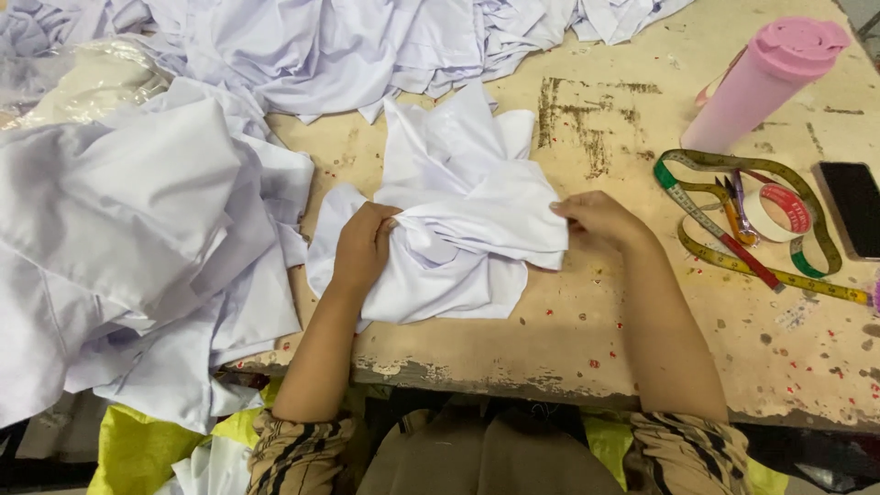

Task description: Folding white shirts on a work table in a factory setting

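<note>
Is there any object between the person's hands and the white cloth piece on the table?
Nothing visible does. The left hand already grips a bunched part of the white cloth piece, and the right hand pinches its right edge. The measuring tape and the pink bottle lie apart, to the right.

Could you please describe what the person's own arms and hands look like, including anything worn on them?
Both forearms are bare. The left hand and right hand wear no gloves, and no rings or watch are visible. Short sleeves end near the elbows, patterned in brown and tan with dark stripes.
</note>
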